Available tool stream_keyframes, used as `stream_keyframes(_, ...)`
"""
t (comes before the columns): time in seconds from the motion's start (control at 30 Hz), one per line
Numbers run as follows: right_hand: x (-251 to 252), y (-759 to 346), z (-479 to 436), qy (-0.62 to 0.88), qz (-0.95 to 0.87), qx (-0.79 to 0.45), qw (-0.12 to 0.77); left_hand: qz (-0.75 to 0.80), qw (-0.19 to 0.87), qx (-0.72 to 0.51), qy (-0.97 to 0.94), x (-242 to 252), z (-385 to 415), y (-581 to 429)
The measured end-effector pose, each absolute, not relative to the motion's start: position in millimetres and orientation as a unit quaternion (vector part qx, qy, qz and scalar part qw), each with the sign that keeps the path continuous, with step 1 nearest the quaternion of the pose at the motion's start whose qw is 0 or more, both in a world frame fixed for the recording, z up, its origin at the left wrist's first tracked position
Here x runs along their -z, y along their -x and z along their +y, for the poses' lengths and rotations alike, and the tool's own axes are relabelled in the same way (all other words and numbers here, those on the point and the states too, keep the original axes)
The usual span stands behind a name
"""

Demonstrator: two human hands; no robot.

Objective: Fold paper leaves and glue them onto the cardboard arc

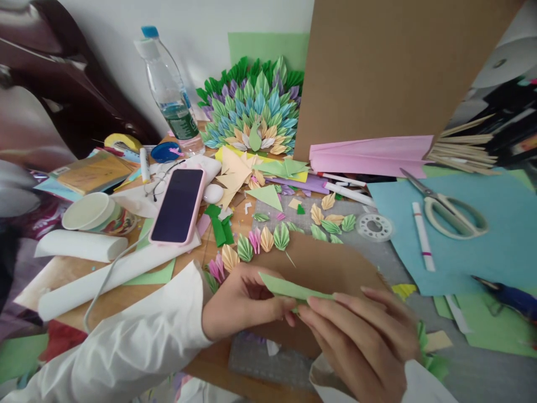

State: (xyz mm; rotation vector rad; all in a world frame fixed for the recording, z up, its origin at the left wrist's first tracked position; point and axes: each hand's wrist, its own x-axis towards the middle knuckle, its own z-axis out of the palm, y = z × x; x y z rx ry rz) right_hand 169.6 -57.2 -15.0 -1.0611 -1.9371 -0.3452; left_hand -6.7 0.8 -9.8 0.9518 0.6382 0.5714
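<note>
The left hand (pixel 239 302) is pinching one green paper (pixel 296 287) between thumb and fingers, the right hand (pixel 363 330) is holding its other end, both above one cardboard (pixel 335 263). One phone (pixel 178 207) is lying near two bottles (pixel 182 126).

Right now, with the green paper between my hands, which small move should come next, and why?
Perhaps fold one narrow pleat in the green paper: the left hand pinches it, the right hand touches it, no pleats clearly show on it, and the green leaf just beyond is pleated.
</note>
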Motion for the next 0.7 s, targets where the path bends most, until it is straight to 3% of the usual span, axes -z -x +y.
stream_keyframes(0.3,20,-175,-61,0.44,-0.787,0.14,0.41,0.3,0.784,-0.269,-0.471,17,2,8)
stream_keyframes(0.7,12,-173,-58,0.464,-0.76,0.08,0.449,0.233,0.774,-0.28,-0.518,8,0,6)
